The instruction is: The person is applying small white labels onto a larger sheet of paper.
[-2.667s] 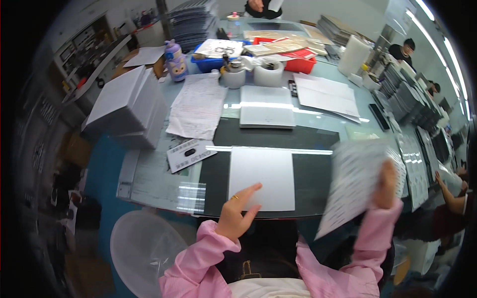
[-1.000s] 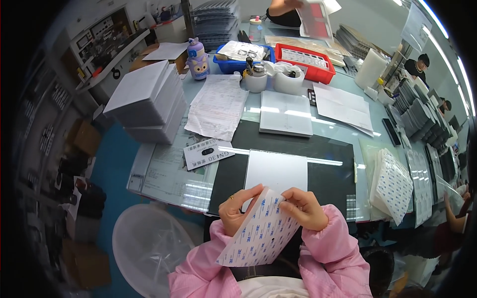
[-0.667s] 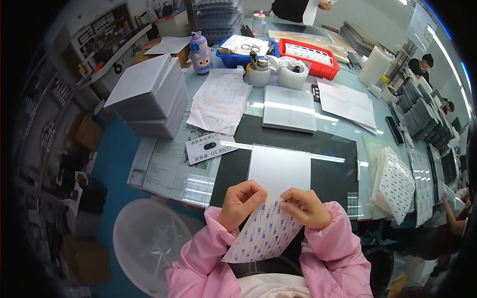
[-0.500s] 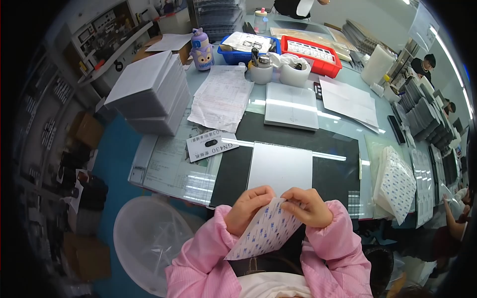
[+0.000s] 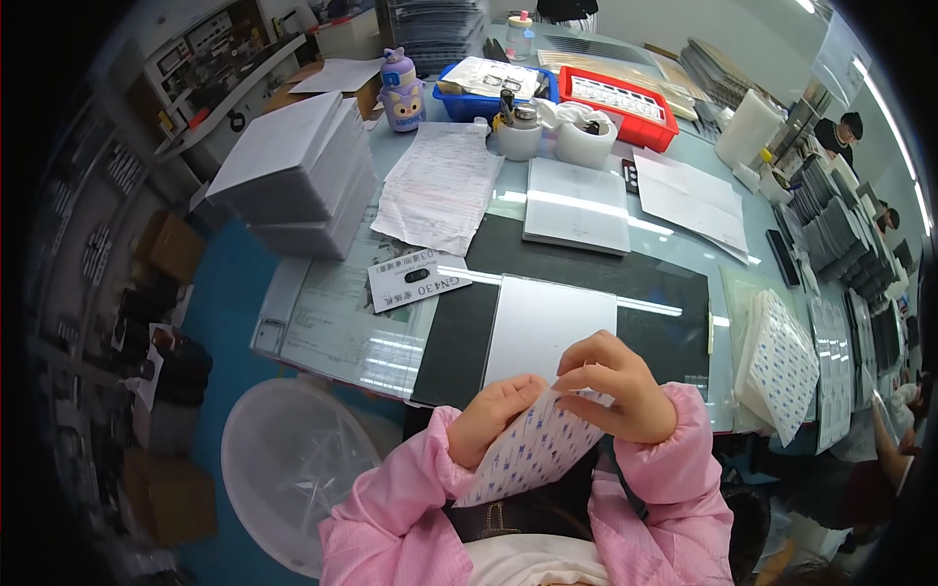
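A white sheet with a repeating blue print [image 5: 532, 454], seemingly adhesive backing, is tilted in front of me above my lap. My left hand [image 5: 495, 415] grips its upper left side, thumb along the top corner. At that same corner my right hand [image 5: 620, 391] has its fingers curled, the index finger arched up and the thumb low against the sheet's edge. How firmly the right fingertips pinch is hard to see. Just beyond my hands, a plain white sheet or board [image 5: 552, 322] lies on the black mat [image 5: 664, 293].
Stacked white sheets [image 5: 283, 166] stand at the left, beside a purple bottle [image 5: 401, 93]. Blue [image 5: 454, 109] and red [image 5: 650, 132] trays are at the back. More blue-printed sheets [image 5: 782, 361] lie at the right. A clear plastic bin [image 5: 283, 469] sits below the table's left edge.
My right hand has lifted and shifted slightly right, its fingers more arched and spread. My left hand keeps hold of the sheet, which has barely moved. The person at the back has mostly left view.
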Demonstrator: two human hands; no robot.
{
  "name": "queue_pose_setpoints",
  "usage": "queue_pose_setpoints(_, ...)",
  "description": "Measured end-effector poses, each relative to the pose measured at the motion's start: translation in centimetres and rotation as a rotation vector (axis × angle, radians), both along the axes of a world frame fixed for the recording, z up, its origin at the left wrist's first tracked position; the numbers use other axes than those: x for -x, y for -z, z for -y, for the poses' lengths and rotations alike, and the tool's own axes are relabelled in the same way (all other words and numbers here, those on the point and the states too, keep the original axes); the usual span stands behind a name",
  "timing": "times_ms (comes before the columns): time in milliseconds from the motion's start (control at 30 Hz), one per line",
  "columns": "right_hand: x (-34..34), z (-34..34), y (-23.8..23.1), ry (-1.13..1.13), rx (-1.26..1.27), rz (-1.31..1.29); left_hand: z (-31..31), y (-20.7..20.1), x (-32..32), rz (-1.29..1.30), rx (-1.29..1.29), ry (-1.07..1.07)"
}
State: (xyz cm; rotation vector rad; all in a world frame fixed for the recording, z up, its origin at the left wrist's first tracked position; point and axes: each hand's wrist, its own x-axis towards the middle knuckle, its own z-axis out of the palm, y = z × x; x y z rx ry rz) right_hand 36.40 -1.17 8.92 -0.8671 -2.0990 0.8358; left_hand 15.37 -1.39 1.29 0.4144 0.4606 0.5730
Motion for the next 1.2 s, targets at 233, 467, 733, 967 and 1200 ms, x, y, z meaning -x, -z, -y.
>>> queue_pose_setpoints(233,-0.1,1.9,-1.8,0.075,-0.413,0.016,-2.9,3.1,3.8,-0.271,-0.188,-0.396)
queue_pose_setpoints(467,-5.0,2.5,1.0,0.304,-0.321,-0.417,-5.8,4.2,14.6,-0.731,-0.388,-0.710)
queue_pose_setpoints(733,-8.9,0.5,1.3,0.342,-0.240,-0.686,-10.6,7.7,35.4,-1.691,-0.883,-0.859)
queue_pose_setpoints(967,-11.1,1.2,0.0,0.578,-0.417,-0.465,-14.3,3.9,37.1,-2.147,-0.749,-0.725)
queue_pose_setpoints(1200,-10.4,1.2,0.1,0.672,-0.414,-0.211,-16.9,3.1,34.4,-2.015,-0.494,-0.651)
